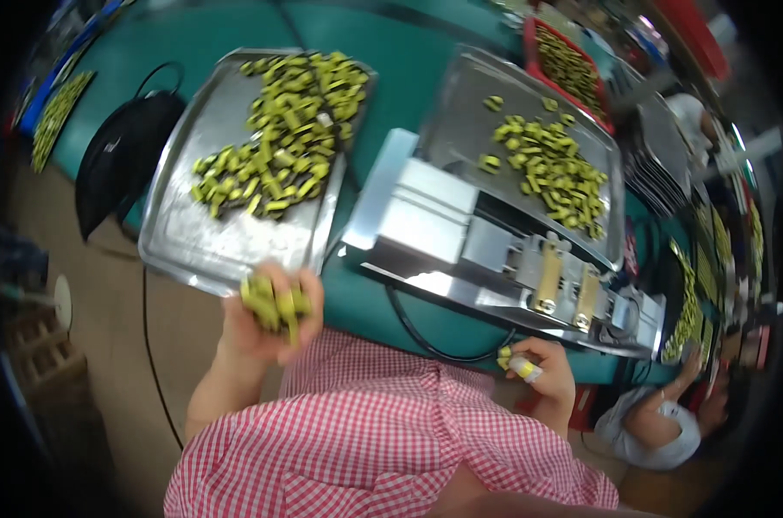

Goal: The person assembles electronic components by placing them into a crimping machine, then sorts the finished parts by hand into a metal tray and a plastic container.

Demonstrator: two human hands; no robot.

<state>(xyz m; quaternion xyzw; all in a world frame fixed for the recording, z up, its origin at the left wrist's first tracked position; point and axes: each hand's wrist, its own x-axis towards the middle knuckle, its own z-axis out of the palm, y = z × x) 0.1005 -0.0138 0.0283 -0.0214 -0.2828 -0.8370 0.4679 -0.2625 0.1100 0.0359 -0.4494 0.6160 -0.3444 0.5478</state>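
Note:
My left hand [240, 337] is closed around a handful of small yellow-green block-shaped parts [275, 304], just off the near edge of the left metal tray [188, 233]. A loose heap of like parts [301, 112] covers the far and right side of that tray. My right hand [551, 371] pinches one small yellow part [504, 356] in front of a metal bench machine [434, 211]. Something white and yellow wraps one of its fingertips. Beyond the machine, the right metal tray [469, 104] bears more yellow parts [551, 168].
The machine has two brass-coloured blocks [548, 276] and a black cable [434, 350] looping below it. A red bin [531, 56] full of parts stands far right, near stacked trays [655, 164]. A black bag-like object [119, 160] lies left. A co-worker [655, 427] sits at right.

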